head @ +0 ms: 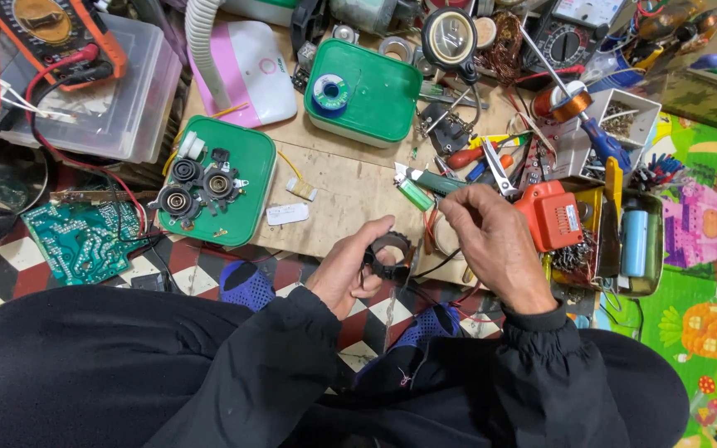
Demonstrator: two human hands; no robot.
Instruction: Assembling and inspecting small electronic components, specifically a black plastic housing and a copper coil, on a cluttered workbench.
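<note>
The left hand (348,270) pinches a black ring (389,255) between thumb and fingers, just over the near edge of the board (350,187). The right hand (491,241) is curled beside it, fingertips closed above the ring; a thin black wire (440,264) runs from the ring under this hand, though whether the fingers grip it cannot be told. Just beyond the fingers lies a green lighter (413,193), and to the right hand's outer side sits an orange unit (551,214) beside a tray (624,241) crowded with parts. Farther left of the left hand, a green lid (246,187) carries round black parts (201,187), with a circuit board (83,238) beyond. Beyond the lighter stands a green box (371,95).
</note>
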